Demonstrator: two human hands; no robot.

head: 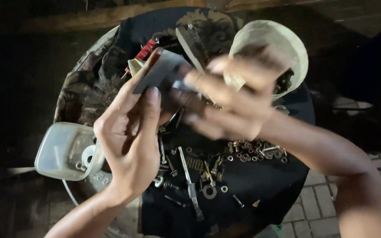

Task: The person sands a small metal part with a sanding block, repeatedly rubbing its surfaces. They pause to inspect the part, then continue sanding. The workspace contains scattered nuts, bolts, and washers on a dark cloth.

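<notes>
Metal screws, nuts and washers (225, 172) lie scattered on the black cloth (265, 185) nearest us; above them the left hand (131, 132) pinches a flat grey plate (162, 72), right hand (228, 99) blurred against it, grip unclear; cream bowl (270, 48) far right, clear tub (65, 150) left.

Dim surroundings, motion-blurred right hand (230, 101)

No packages, labels, signs or screens in view.
</notes>
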